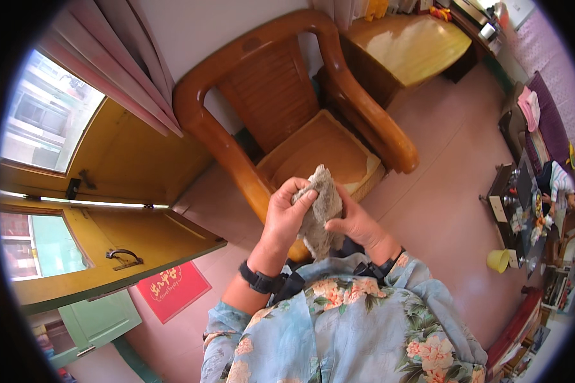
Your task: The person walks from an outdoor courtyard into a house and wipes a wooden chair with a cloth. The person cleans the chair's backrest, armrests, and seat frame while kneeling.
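Observation:
A grey, fuzzy cloth [324,201] is bunched up between my two hands in front of my body. My left hand [290,206] pinches its upper left side between thumb and fingers. On the cloth's right side, my right hand [357,222] grips it with the thumb across the front. The lower end of the cloth hangs down below both hands. Just beyond them stands a wooden armchair [268,81] with thick, glossy arms and a tan seat cushion [316,153]. The cloth covers part of the view of the chair's near edge.
To the left is a yellow wooden door [158,234] with a metal handle, near a red doormat [175,289]. A wooden side table [412,45] adjoins the chair. At far right, a person [560,186] sits by a low table [503,206], with a yellow bin [498,261] beside it.

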The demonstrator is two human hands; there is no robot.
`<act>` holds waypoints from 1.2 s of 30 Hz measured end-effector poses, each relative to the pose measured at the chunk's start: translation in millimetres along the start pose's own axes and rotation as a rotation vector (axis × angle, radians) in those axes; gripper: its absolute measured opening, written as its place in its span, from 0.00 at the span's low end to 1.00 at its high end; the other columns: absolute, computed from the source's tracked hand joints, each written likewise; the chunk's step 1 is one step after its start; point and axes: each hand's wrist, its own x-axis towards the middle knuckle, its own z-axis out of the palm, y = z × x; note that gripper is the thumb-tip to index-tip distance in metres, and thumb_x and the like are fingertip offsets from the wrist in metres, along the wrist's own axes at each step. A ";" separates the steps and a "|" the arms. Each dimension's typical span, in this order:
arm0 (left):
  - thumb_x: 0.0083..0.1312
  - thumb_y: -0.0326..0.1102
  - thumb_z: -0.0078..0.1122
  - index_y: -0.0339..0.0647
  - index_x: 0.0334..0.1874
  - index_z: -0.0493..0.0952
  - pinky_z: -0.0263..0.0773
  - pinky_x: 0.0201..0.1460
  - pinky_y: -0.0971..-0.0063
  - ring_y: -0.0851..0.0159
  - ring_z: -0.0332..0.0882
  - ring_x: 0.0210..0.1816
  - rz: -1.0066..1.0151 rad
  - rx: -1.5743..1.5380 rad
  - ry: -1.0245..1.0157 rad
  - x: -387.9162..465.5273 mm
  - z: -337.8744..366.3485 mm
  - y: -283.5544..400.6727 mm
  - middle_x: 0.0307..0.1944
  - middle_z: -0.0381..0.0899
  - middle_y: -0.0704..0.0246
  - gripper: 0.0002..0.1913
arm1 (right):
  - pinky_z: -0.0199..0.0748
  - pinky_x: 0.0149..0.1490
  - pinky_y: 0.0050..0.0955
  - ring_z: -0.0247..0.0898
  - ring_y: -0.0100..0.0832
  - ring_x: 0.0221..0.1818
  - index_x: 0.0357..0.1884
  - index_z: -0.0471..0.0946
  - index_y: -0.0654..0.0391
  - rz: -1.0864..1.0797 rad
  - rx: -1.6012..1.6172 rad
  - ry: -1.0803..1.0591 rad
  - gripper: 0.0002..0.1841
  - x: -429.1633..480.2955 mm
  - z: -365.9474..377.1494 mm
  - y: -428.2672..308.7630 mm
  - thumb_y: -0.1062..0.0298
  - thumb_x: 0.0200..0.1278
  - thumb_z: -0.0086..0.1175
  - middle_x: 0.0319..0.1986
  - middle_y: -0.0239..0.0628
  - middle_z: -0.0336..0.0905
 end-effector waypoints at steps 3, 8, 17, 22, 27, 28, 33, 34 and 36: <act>0.68 0.27 0.62 0.40 0.42 0.76 0.71 0.45 0.82 0.79 0.73 0.40 -0.032 0.036 0.036 14.9 3.0 -1.7 0.37 0.78 0.78 0.04 | 0.53 0.72 0.32 0.55 0.30 0.69 0.75 0.50 0.56 0.153 -0.025 -0.045 0.56 22.3 -4.2 0.6 0.58 0.48 0.77 0.66 0.35 0.60; 0.66 0.25 0.63 0.40 0.43 0.75 0.71 0.47 0.81 0.75 0.73 0.42 0.233 0.524 0.090 49.7 4.1 -20.0 0.41 0.77 0.74 0.07 | 0.66 0.64 0.28 0.68 0.27 0.59 0.70 0.61 0.59 0.117 0.118 -0.009 0.42 40.1 -26.6 -8.7 0.69 0.55 0.71 0.57 0.32 0.72; 0.65 0.26 0.64 0.39 0.49 0.76 0.72 0.44 0.81 0.75 0.75 0.41 0.241 0.669 0.369 168.8 -67.4 9.4 0.44 0.79 0.73 0.12 | 0.72 0.62 0.31 0.73 0.28 0.57 0.64 0.70 0.62 0.151 -0.069 0.369 0.29 93.4 -157.3 -60.3 0.78 0.58 0.61 0.56 0.37 0.76; 0.62 0.24 0.63 0.40 0.49 0.77 0.73 0.45 0.77 0.68 0.77 0.44 0.373 1.074 0.615 226.7 -152.6 60.0 0.45 0.79 0.66 0.13 | 0.71 0.63 0.33 0.73 0.32 0.58 0.66 0.68 0.62 0.011 -0.039 0.478 0.29 130.5 -253.6 -98.7 0.82 0.60 0.55 0.57 0.40 0.75; 0.55 0.28 0.66 0.38 0.54 0.74 0.64 0.64 0.57 0.47 0.70 0.58 0.573 1.549 0.474 272.7 -230.3 90.5 0.54 0.75 0.56 0.22 | 0.71 0.61 0.33 0.74 0.33 0.56 0.65 0.68 0.61 0.019 -0.103 0.650 0.28 175.3 -303.0 -126.7 0.81 0.60 0.56 0.55 0.39 0.76; 0.55 0.28 0.66 0.38 0.57 0.73 0.64 0.65 0.57 0.47 0.69 0.60 0.556 1.575 0.467 278.5 -239.6 95.1 0.56 0.74 0.56 0.25 | 0.72 0.60 0.32 0.74 0.32 0.55 0.64 0.69 0.61 -0.021 -0.158 0.566 0.27 177.7 -309.7 -131.6 0.80 0.60 0.57 0.54 0.38 0.77; 0.54 0.34 0.71 0.40 0.69 0.63 0.58 0.70 0.56 0.49 0.57 0.71 0.306 1.835 0.565 319.0 -258.7 120.5 0.71 0.60 0.56 0.39 | 0.71 0.58 0.28 0.73 0.27 0.52 0.60 0.71 0.60 -0.093 -0.489 0.494 0.27 251.9 -329.1 -165.3 0.77 0.56 0.62 0.50 0.35 0.77; 0.53 0.36 0.72 0.41 0.70 0.62 0.58 0.70 0.56 0.50 0.56 0.72 0.205 1.869 0.612 327.9 -258.3 124.6 0.72 0.59 0.57 0.41 | 0.70 0.58 0.28 0.73 0.28 0.53 0.60 0.71 0.59 -0.086 -0.584 0.509 0.27 273.6 -328.7 -173.1 0.77 0.55 0.63 0.50 0.35 0.77; 0.51 0.41 0.75 0.41 0.72 0.58 0.57 0.70 0.54 0.51 0.53 0.73 -0.068 1.911 0.744 346.9 -257.9 129.7 0.74 0.55 0.58 0.46 | 0.70 0.59 0.29 0.72 0.28 0.54 0.60 0.71 0.58 -0.148 -0.772 0.449 0.28 311.5 -324.7 -185.8 0.76 0.55 0.63 0.50 0.35 0.77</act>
